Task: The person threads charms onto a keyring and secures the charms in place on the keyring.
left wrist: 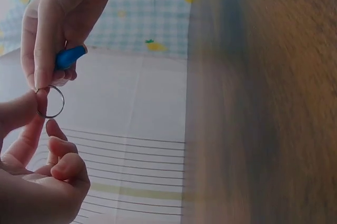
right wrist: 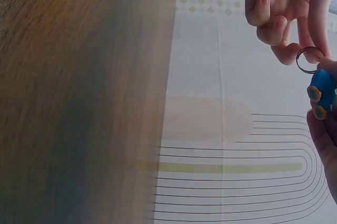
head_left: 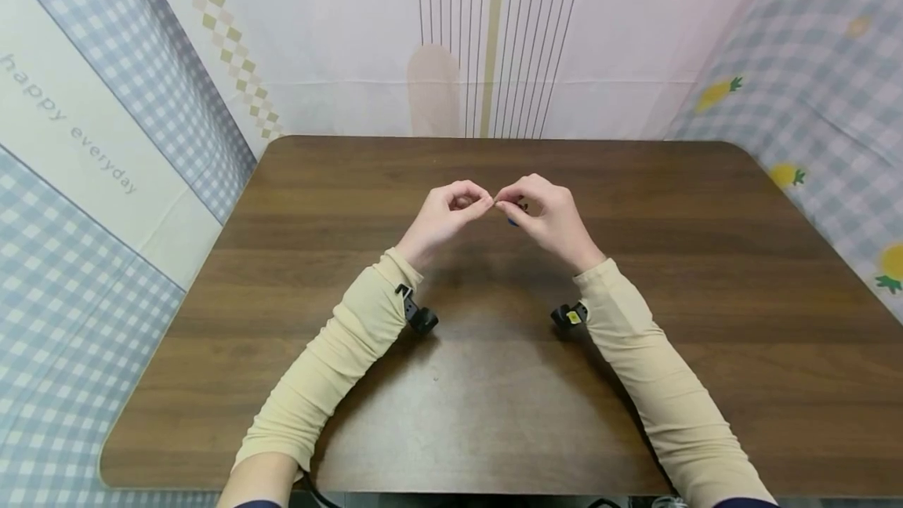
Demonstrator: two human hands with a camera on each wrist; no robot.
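"Head view: what have you got at the centre of the frame?"

"Left hand (head_left: 433, 222) and right hand (head_left: 560, 222) meeting tip to tip, apparently lifted off the counter (head_left: 451, 414)."

"What are they gripping?"

"In the left wrist view, a thin metal ring (left wrist: 63, 100) sits left of centre; the left thumb and forefinger pinch its edge. The right wrist view puts a blue charm (right wrist: 322, 84) at the right edge of the frame, in the curled right fingers. Whether those fingertips also nip the ring, I can't fairly tell; they overlap there."

"What could go wrong?"

"The ring's narrow and likely springy. If either pinch slackens or twists, it could flick away, or the charm could drop to the counter. Crowded fingertips might also hide a misalignment."

"And the arms?"

"Forearms slant in from the lower left and lower right, wrists well apart, hands turned inward. The spare left fingers curl loosely, away from the ring."
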